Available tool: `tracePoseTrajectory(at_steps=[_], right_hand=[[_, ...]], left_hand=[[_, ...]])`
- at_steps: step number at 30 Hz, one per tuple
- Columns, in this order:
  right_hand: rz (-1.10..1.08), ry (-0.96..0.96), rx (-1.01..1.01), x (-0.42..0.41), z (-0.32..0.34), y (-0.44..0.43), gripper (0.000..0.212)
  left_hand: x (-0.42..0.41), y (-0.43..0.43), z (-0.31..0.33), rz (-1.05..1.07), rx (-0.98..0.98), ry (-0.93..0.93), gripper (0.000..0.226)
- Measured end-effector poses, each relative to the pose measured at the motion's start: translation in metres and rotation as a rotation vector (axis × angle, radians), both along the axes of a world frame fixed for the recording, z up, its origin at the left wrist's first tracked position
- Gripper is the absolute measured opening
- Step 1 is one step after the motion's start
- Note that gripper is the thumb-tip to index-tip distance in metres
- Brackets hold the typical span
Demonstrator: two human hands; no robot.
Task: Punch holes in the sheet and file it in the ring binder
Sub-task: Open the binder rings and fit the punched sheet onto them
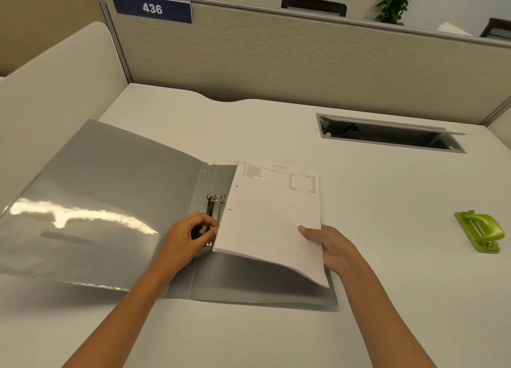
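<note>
A grey ring binder [105,201] lies open on the white desk, its glossy front cover spread to the left. Its metal ring mechanism [215,204] sits on the spine. My left hand [190,236] pinches the near end of that mechanism with closed fingers. A white printed sheet [272,215], with two punched holes along its left edge, rests on a thin stack over the binder's right cover. My right hand [330,246] grips the sheets' near right edge and lifts that corner off the cover. A green hole punch [481,230] lies on the desk far to the right.
The white desk [387,298] has an open cable slot [387,134] at the back right. A beige partition [304,58] with a blue "436" sign [153,7] closes off the back. A cream side panel [55,85] stands on the left.
</note>
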State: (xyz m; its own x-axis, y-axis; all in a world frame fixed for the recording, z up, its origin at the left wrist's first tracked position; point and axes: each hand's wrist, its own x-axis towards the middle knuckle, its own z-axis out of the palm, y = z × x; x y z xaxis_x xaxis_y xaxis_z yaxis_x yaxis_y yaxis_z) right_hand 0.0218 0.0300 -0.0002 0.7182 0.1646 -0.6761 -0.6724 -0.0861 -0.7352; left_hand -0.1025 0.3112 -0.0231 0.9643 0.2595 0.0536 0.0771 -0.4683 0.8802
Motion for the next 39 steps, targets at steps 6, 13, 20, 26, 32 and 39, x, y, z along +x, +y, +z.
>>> tracePoseTrajectory(at_steps=[6,13,20,26,32,39], right_hand=[[0.018,-0.018,0.012,-0.001,0.002,0.000,0.026],[0.039,-0.042,-0.014,-0.006,0.003,0.001,0.033],[0.110,-0.107,-0.051,-0.009,0.009,0.006,0.046],[0.145,-0.193,-0.134,-0.009,0.017,0.008,0.049],[0.179,-0.242,-0.129,-0.012,0.034,0.013,0.035],[0.191,-0.286,-0.167,-0.018,0.049,0.022,0.031]], left_hand=[[-0.004,0.009,0.014,0.032,-0.195,0.081,0.019],[0.004,0.013,0.032,0.360,-0.427,0.096,0.018],[0.031,-0.001,0.047,0.411,-0.665,0.187,0.022],[0.044,-0.011,0.047,0.458,-0.816,0.240,0.014],[0.053,-0.011,0.046,0.502,-0.858,0.295,0.018],[0.054,-0.010,0.039,0.575,-0.862,0.285,0.017]])
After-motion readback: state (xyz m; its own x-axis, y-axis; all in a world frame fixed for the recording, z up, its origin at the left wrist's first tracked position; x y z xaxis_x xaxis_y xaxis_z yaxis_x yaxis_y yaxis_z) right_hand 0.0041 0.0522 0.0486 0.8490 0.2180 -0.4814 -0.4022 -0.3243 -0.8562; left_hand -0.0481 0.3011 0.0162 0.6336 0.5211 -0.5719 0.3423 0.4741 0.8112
